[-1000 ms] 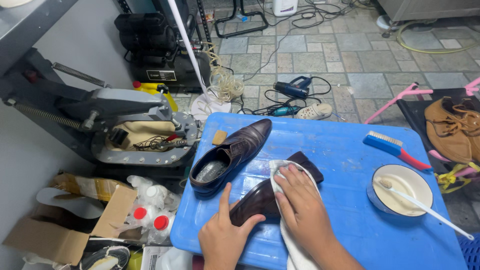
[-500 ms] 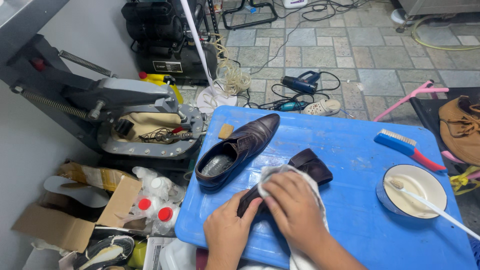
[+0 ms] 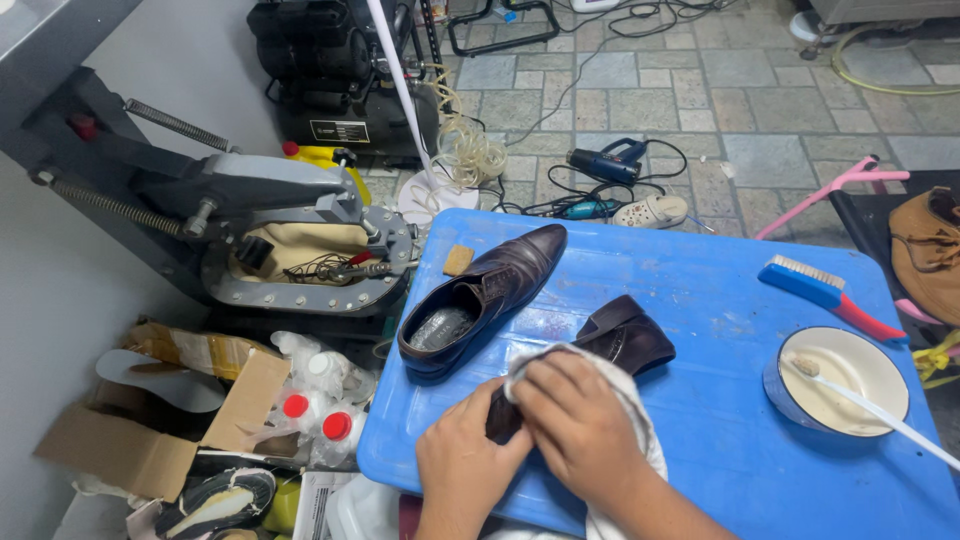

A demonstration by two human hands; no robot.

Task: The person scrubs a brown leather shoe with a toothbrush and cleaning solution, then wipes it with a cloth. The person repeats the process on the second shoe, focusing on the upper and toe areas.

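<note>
A dark brown leather shoe (image 3: 622,338) lies on the blue table (image 3: 700,430), toe toward me. My left hand (image 3: 465,462) grips its toe end. My right hand (image 3: 578,425) presses a white cloth (image 3: 640,440) onto the shoe's front and covers most of it; only the heel end shows. The matching brown shoe (image 3: 483,296) rests just to the left, opening up, with a grey insole visible inside.
On the table: a small tan block (image 3: 457,260), a blue brush with red handle (image 3: 828,290), a bowl (image 3: 842,375) holding a white-handled brush. Left: a grey press machine (image 3: 250,230), cardboard box (image 3: 150,430), red-capped bottles (image 3: 315,415). Behind: compressor (image 3: 335,80), heat gun (image 3: 603,160), tan shoes (image 3: 928,250).
My right hand and the cloth have slid from the shoe's middle toward its toe, nearer me, uncovering more of the heel. My left hand closed tighter on the toe. The view shifted slightly.
</note>
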